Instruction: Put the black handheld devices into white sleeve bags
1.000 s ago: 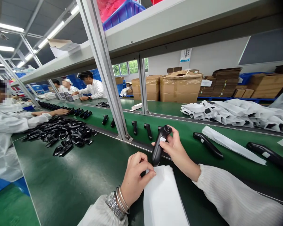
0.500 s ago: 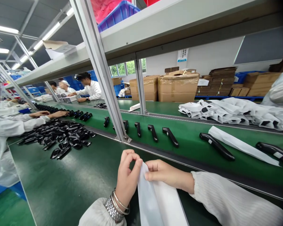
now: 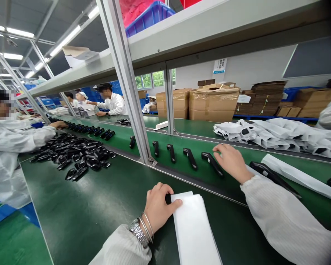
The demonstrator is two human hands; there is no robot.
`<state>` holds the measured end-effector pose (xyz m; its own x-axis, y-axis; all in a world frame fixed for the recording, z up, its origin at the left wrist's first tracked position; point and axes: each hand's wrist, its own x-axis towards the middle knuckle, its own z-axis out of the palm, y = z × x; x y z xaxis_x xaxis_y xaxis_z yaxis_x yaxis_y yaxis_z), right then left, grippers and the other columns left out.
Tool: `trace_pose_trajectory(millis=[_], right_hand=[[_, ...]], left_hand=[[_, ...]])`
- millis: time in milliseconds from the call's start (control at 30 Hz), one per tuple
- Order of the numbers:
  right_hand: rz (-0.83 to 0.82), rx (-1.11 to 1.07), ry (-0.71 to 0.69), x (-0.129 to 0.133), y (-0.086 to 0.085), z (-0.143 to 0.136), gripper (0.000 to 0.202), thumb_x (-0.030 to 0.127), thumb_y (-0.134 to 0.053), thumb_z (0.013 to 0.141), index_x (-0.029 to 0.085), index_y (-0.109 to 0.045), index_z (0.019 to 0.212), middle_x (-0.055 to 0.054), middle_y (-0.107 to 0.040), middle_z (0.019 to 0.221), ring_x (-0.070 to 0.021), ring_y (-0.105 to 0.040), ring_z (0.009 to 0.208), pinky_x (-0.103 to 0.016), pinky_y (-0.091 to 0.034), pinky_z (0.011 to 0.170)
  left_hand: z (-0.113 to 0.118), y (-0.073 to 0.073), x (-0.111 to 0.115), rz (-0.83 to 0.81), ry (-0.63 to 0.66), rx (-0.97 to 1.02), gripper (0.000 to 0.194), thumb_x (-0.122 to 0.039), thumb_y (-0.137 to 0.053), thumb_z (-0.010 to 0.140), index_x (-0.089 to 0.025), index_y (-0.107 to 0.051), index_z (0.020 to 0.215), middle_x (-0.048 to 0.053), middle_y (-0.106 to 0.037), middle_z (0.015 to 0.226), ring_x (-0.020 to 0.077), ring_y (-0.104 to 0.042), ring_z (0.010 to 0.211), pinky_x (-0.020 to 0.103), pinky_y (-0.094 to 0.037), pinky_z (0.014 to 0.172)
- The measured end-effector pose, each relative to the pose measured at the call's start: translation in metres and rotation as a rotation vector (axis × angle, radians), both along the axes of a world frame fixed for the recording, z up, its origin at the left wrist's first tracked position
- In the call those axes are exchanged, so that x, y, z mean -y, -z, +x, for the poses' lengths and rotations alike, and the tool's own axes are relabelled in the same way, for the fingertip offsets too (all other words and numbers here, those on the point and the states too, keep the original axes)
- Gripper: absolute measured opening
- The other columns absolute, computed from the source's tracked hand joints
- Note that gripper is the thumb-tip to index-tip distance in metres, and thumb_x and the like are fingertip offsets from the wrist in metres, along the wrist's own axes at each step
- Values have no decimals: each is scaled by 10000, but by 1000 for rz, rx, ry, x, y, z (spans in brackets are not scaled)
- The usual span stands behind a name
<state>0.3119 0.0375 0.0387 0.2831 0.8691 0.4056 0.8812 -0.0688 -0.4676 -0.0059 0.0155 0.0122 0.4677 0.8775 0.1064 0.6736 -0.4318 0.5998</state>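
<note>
My left hand (image 3: 160, 206) is at the top left corner of a stack of long white sleeves (image 3: 195, 228), its thumb lying over the edge and its fingers curled beside it. How far the fingers reach under the sleeves is hidden. My right hand (image 3: 230, 162) is over the green belt, thumb and fingers apart, holding nothing. Just left of its fingertips lies a black angled handheld device (image 3: 213, 164). Behind the right wrist are another black device (image 3: 276, 179) and a long white sleeve (image 3: 300, 176), partly covered by my forearm.
A grey metal post (image 3: 127, 81) stands between bench and belt, under a low shelf (image 3: 209, 33). Black parts (image 3: 79, 154) are heaped at left, near a co-worker's sleeve (image 3: 19, 140). More black devices (image 3: 190, 158) line the belt. White filled sleeves (image 3: 278, 136) lie beyond it.
My right hand has let go of the white sleeve and moved up and right over the belt. The left hand stays by the stack; the sleeve raised between both hands is no longer held up.
</note>
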Motion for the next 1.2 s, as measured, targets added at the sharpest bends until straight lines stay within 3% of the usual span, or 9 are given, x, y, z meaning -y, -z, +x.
trace_pose_trajectory(millis=[167, 267, 367, 500, 667, 767, 900, 1033, 1200], right_hand=[[-108, -92, -108, -25, 27, -42, 323, 388, -564, 840, 235, -569, 1123, -84, -625, 1078, -274, -603, 967, -327, -432, 738], [-151, -207, -84, -40, 41, -54, 452, 311, -598, 812, 184, -514, 1238, -154, -601, 1139, -325, -598, 998, -382, -438, 764], [-180, -386, -113, -45, 47, -53, 469, 224, -519, 839, 159, -442, 1297, -166, -611, 1115, -296, -635, 947, -398, -471, 762], [-158, -628, -273, -30, 38, -62, 555, 248, -445, 887, 235, -231, 1399, -78, -649, 1065, -211, -673, 911, -347, -526, 754], [7, -1188, -607, 1, 17, -94, 907, 282, -721, 740, 353, -99, 1397, -18, -612, 1048, -220, -668, 947, -411, -528, 837], [25, -1316, -685, 13, 14, -109, 1005, 243, -778, 696, 376, -70, 1397, -10, -586, 1036, -202, -669, 879, -407, -533, 810], [-52, -1258, -751, 23, 18, -123, 863, 269, -747, 751, 382, -168, 1380, -33, -555, 1141, -175, -648, 872, -353, -521, 780], [-193, -1046, -783, 35, 19, -135, 321, 448, -578, 885, 256, -548, 1141, -31, -583, 1061, -175, -584, 894, -296, -467, 755], [-405, -1071, -980, 48, 22, -151, 342, 500, -654, 822, 178, -554, 759, 41, -485, 687, -115, -472, 638, -249, -386, 636]], left_hand=[[5, 6, -3, -3, 26, 71, 88, -285, -579, 833, -207, -581, 792, -11, -559, 864, 187, -546, 840, 346, -354, 828], [5, 9, -4, 41, 38, 152, 189, -236, -487, 891, -193, -527, 712, -24, -516, 751, 154, -523, 739, 293, -361, 734], [3, 8, -4, 134, 50, 111, 298, -291, -440, 946, -186, -507, 675, -19, -521, 711, 162, -514, 733, 308, -353, 746], [2, 2, -3, 234, 103, 52, 292, -281, -436, 960, -192, -544, 703, -17, -581, 733, 169, -520, 754, 356, -340, 829], [2, -6, 1, 263, 167, 117, 157, -163, -459, 928, -214, -566, 825, -41, -586, 752, 141, -521, 737, 366, -328, 913], [2, -9, 5, 305, 174, 139, 110, -184, -536, 894, -205, -559, 788, -23, -558, 781, 161, -520, 800, 364, -341, 900], [2, -11, 9, 300, 152, 215, 82, -186, -581, 868, -206, -560, 792, 6, -522, 893, 191, -504, 918, 357, -358, 884], [1, -13, 14, 265, 107, 368, 83, -191, -539, 893, -209, -553, 813, 21, -467, 964, 190, -483, 935, 330, -387, 843], [4, -15, 12, 245, -24, 562, 140, -240, -517, 917, -204, -537, 783, 17, -433, 930, 176, -480, 920, 294, -403, 819]])
